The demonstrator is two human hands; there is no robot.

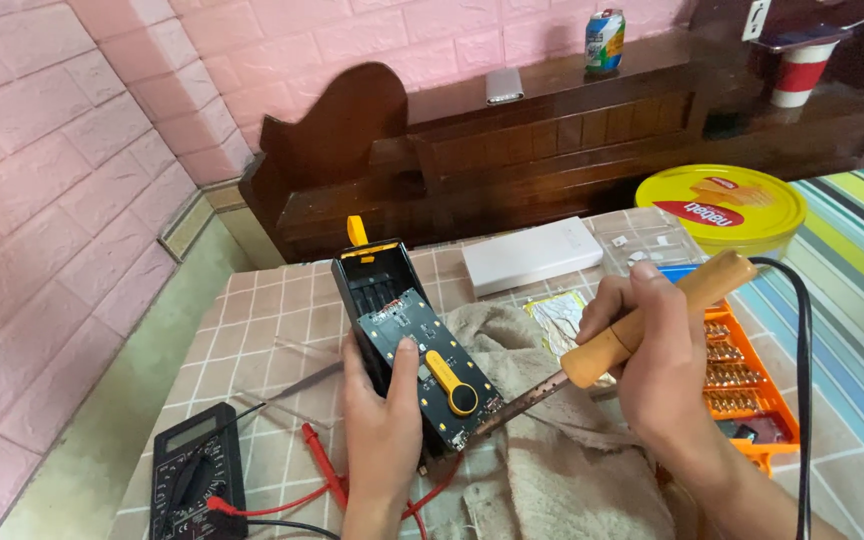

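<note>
Our left hand grips the black device upright over the desk; our right hand clenches the soldering iron, its tip touching the device's lower edge above the towel.

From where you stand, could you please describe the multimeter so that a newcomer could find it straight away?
Start at the checked tablecloth and go to its near left corner, beside the pink brick wall. There, left of the left hand gripping the black circuit board case, lies the multimeter. It alone is a flat black box with a grey screen, a round dial and red leads.
</note>
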